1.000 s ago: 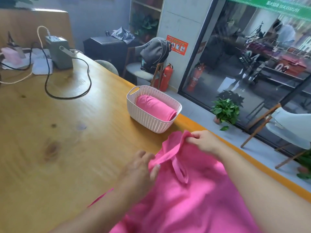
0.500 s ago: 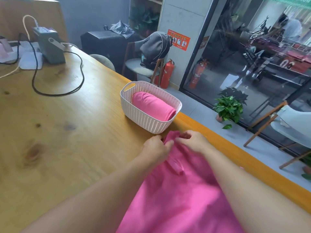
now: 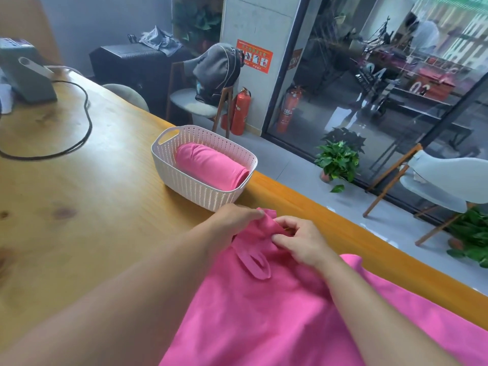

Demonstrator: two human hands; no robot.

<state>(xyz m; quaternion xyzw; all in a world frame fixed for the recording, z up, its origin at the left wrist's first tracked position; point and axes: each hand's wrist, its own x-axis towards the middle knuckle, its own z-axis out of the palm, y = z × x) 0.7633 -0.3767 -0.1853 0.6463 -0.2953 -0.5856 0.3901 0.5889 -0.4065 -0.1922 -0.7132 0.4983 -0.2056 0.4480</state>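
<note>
The red notice (image 3: 254,59) on the pillar behind the white basket (image 3: 195,192) shows pictograms; its writing is too small to read. Just on the near side of the basket, the left hand (image 3: 233,221) and right hand (image 3: 299,243) sit close together, fingers curled, both pinching the bunched far corner of the pink cloth (image 3: 264,318), which spreads from there toward the camera. A second ago the left hand was back at the cloth's loop (image 3: 257,264); now it is beside the right, nearer the basket.
</note>
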